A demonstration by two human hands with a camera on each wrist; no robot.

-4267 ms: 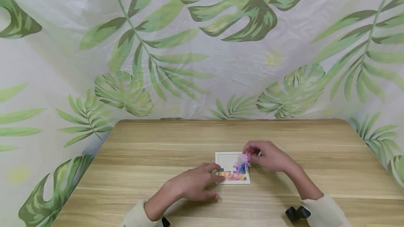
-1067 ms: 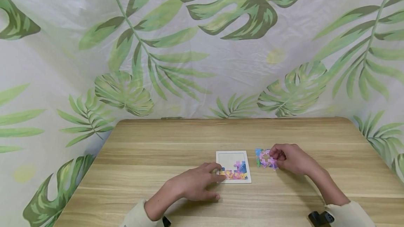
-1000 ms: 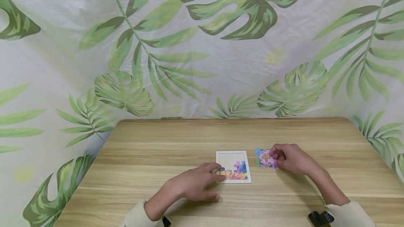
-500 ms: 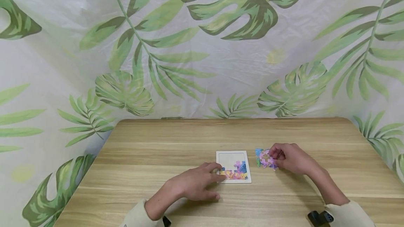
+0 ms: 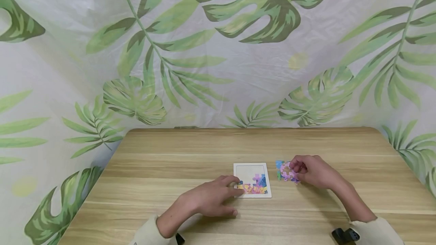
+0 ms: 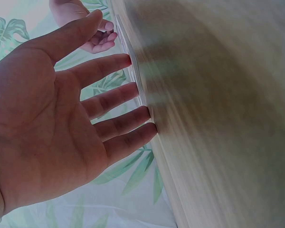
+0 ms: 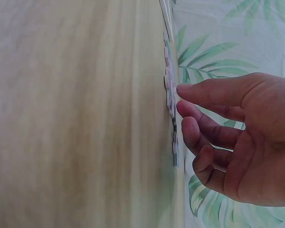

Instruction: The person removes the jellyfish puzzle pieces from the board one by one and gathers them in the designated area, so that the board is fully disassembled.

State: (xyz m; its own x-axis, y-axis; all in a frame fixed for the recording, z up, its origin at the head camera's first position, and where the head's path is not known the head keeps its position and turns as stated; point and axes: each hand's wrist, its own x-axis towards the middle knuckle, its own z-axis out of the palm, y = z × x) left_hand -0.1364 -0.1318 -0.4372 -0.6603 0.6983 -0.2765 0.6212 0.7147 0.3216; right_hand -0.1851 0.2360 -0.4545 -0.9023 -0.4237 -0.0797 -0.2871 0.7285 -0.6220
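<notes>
My left hand [image 5: 214, 196] rests with spread fingers on the left side of a white-bordered puzzle tray [image 5: 252, 164]. In the left wrist view, its fingertips touch the tray's edge. Joined jigsaw pieces [image 5: 254, 189] in yellow, pink and blue fill the tray's lower part and right side; its upper left shows bare backing. To the right of the tray lies a cluster of pink, blue and green jigsaw pieces [image 5: 283, 175]. My right hand [image 5: 315, 171] hovers at the cluster's right side, fingers loosely bent. The right wrist view shows nothing between thumb and index finger.
The wooden table [image 5: 177, 154] reaches back to a leaf-patterned cloth [image 5: 252, 86] hanging behind it. A black device [image 5: 345, 234] sits at my right wrist, by the pale sleeve [image 5: 374, 231].
About four seconds ago my right hand held a pink-purple jigsaw piece over the tray's right side; it has since moved right to the loose cluster. The left hand has stayed put.
</notes>
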